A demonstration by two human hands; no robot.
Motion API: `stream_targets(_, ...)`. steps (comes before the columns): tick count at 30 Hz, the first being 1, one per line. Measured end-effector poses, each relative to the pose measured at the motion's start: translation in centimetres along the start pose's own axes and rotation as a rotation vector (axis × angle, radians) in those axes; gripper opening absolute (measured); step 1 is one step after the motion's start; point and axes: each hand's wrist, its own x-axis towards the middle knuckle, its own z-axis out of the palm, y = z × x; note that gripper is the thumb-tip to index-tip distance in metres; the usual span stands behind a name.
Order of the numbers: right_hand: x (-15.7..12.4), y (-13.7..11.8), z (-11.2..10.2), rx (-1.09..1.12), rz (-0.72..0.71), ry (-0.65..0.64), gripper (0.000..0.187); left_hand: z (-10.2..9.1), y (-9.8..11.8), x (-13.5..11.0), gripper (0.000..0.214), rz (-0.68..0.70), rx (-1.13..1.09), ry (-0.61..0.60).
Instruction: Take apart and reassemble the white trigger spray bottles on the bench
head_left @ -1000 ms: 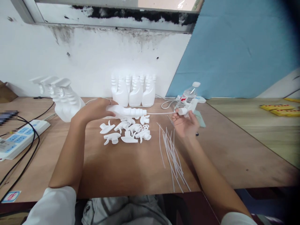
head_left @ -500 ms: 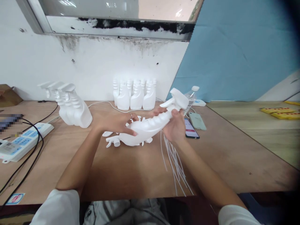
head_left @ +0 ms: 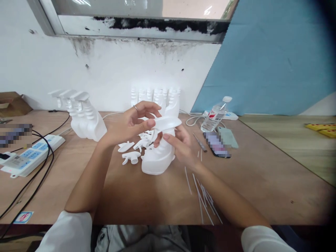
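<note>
A white spray bottle (head_left: pixel 159 157) stands upright on the wooden table (head_left: pixel 147 196) in front of me. My left hand (head_left: pixel 131 122) pinches the white trigger head (head_left: pixel 166 122) on its top. My right hand (head_left: pixel 181 143) grips the bottle's neck just below the head. Several loose white trigger heads (head_left: pixel 131 154) lie on the table behind and left of the bottle. A scatter of thin white dip tubes (head_left: pixel 203 197) lies to the right, under my right forearm.
Finished bottles (head_left: pixel 84 117) with heads stand at the left, bare bottles (head_left: pixel 157 98) against the wall. A power strip (head_left: pixel 31 155) with black cables lies far left. A water bottle (head_left: pixel 216 115), phones (head_left: pixel 220 141) and a small tool (head_left: pixel 200 141) lie to the right.
The bottle went from lying sideways in both hands to standing upright on the table. The trigger head with its tube went into the bottle's neck. My left hand moved up to the head.
</note>
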Motion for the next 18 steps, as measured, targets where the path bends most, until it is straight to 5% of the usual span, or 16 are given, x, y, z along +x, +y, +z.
stream_targets(7,0.6,1.4,-0.1,0.011,0.084,-0.194,0.036,0.5,0.4,-0.3,0.023,0.103,0.271,0.164)
stream_targets(11,0.6,2.4,-1.0,0.088,0.173,-0.339,0.034,0.4,0.4,-0.4,0.024,0.17,0.375,0.158)
stream_targets(18,0.4,3.1,-1.4,0.12,0.192,-0.337,0.035,0.8,0.4,-0.4,0.013,0.366,0.406,0.117)
